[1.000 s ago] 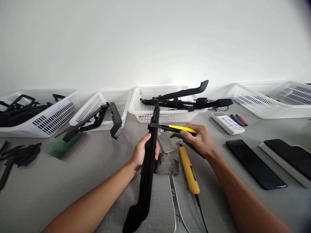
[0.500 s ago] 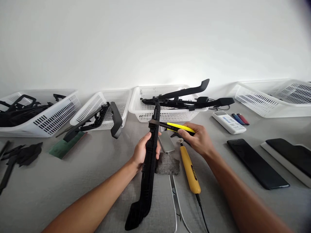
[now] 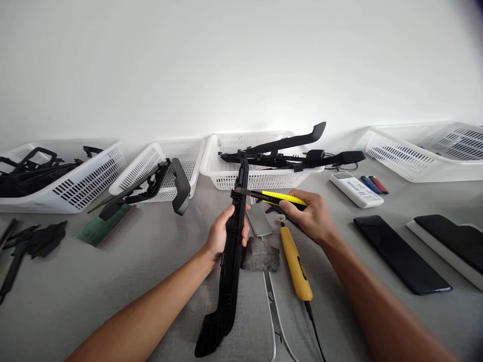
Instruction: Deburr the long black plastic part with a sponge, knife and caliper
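Observation:
My left hand (image 3: pixel 221 235) is wrapped round a long black plastic part (image 3: pixel 231 261) that stands tilted, its lower end near my body and its top end in front of the middle basket. My right hand (image 3: pixel 311 216) grips a yellow and black utility knife (image 3: pixel 281 197). The knife's blade tip touches the right edge of the black part's upper section. A yellow-handled corded tool (image 3: pixel 295 262) lies on the grey table just below my right hand.
Several white baskets line the back: far left (image 3: pixel 92 173) with black parts, the second (image 3: pixel 149 166), the middle (image 3: pixel 260 178) with long black parts, and the right (image 3: pixel 415 156). A grey pad (image 3: pixel 260 256), a white remote (image 3: pixel 356 190), dark flat panels (image 3: pixel 400 254) and a green block (image 3: pixel 100 229) lie on the table.
The black part's lower end has shifted slightly right and the part sits a little higher. The knife blade stays against its upper right edge, having slid up a little.

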The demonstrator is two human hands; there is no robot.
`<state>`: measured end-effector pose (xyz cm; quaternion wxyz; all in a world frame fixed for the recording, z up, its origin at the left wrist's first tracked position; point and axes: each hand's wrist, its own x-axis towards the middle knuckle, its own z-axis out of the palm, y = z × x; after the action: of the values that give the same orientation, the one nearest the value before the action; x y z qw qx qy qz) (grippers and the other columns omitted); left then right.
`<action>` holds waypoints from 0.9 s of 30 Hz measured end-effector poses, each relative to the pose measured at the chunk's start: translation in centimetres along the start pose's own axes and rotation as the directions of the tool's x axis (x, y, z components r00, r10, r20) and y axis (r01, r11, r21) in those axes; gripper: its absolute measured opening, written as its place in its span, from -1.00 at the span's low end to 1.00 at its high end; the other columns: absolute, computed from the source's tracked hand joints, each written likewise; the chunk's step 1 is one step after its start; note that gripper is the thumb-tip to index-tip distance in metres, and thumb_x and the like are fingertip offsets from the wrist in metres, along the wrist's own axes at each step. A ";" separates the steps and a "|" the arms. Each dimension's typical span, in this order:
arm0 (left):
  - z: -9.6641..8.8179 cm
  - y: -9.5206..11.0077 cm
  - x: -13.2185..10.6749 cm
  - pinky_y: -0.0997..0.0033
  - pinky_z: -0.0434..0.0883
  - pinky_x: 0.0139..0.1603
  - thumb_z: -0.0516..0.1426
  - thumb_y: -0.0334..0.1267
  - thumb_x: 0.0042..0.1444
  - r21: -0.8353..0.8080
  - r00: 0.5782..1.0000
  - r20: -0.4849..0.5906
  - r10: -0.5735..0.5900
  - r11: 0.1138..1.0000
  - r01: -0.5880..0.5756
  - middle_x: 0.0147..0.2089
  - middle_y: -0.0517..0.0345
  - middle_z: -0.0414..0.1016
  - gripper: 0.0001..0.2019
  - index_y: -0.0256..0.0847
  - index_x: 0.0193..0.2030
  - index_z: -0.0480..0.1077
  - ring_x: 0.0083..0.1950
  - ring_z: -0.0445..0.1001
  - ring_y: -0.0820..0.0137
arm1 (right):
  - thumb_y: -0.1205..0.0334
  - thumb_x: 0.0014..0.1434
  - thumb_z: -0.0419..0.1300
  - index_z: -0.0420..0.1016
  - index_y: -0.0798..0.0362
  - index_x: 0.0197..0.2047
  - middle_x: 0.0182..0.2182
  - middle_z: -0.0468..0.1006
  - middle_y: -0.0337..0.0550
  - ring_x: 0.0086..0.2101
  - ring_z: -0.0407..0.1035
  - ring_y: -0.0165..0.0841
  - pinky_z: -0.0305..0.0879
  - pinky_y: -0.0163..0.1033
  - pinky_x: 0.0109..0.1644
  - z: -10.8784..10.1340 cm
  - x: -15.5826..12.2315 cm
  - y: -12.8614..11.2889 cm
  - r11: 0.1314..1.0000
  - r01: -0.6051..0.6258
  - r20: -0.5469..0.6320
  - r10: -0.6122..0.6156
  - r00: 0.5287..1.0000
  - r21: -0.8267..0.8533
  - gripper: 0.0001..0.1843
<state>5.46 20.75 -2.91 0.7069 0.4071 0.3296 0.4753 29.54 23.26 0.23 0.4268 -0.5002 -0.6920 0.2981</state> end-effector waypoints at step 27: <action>0.2 0.2 -0.5 0.44 0.33 -0.58 0.15 -0.05 0.24 0.028 0.997 0.059 -0.048 0.999 0.046 -0.55 0.21 0.50 -0.62 -0.29 0.07 0.41 -0.63 0.43 0.37 | -0.31 0.33 0.17 0.31 -0.02 -0.45 -0.54 0.26 -0.31 -0.49 0.13 -0.36 0.04 -0.23 -0.40 -0.2 0.5 1.3 0.996 -0.039 -0.199 0.021 0.980 -0.082 -0.45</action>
<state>5.41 20.23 -2.60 0.7218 0.4227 0.3243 0.4419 30.21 24.14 -0.57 0.4670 -0.5556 -0.6507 0.2233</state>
